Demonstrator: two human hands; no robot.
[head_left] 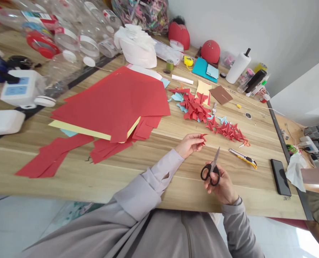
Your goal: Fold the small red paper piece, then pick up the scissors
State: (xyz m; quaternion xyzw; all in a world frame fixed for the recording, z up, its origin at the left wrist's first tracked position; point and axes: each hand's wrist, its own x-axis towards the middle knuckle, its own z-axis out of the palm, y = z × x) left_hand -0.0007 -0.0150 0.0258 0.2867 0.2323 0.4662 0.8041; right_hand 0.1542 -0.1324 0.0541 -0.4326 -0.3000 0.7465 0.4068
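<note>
Between the closed fingers of my left hand (190,145) is a small folded red paper piece (203,139), partly hidden by the fingertips. My right hand (222,186) holds black-handled scissors (213,168), their blades together and pointing away from me. Beyond both hands lies a heap of folded red paper cranes (197,107), with some light blue ones among them. More red folded pieces (231,131) trail off to the right. To my left spreads a stack of large red paper sheets (116,100), with cut red strips (49,156) along its near side.
A yellow utility knife (244,158), small orange-handled scissors (245,143) and a black phone (280,177) lie to the right. Plastic bottles (68,39) crowd the far left. Tissues (138,46), a yellow tape measure (187,61) and a white roll (238,67) stand along the back.
</note>
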